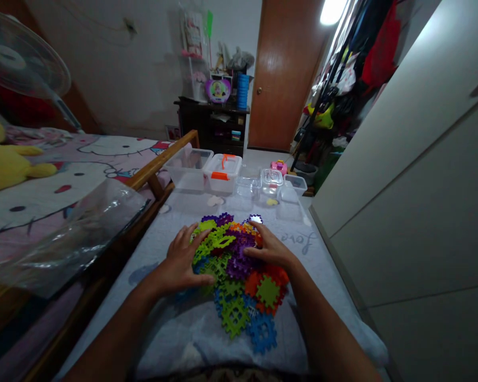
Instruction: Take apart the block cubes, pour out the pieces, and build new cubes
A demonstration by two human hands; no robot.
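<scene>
A loose pile of plastic gear-shaped building pieces lies on the cloth-covered surface in front of me. Green pieces [235, 314] spread over its left and front. Purple pieces [241, 257] are heaped in the middle, with orange ones [279, 273] to the right and a blue square piece [262, 333] nearest me. Against the pile's left side rests my left hand [185, 262], fingers and thumb spread over the green pieces. On the opposite side, my right hand [271, 248] touches the purple and orange pieces with thumb and fingers apart. Neither hand visibly grips a piece.
Beyond the pile stand a clear open bin [189, 172], a lidded box [223, 183] with orange latches and several smaller clear containers [271, 183]. A wooden bed rail [159, 164] and a plastic bag [83, 228] border the left; a pale cabinet [414, 185] borders the right.
</scene>
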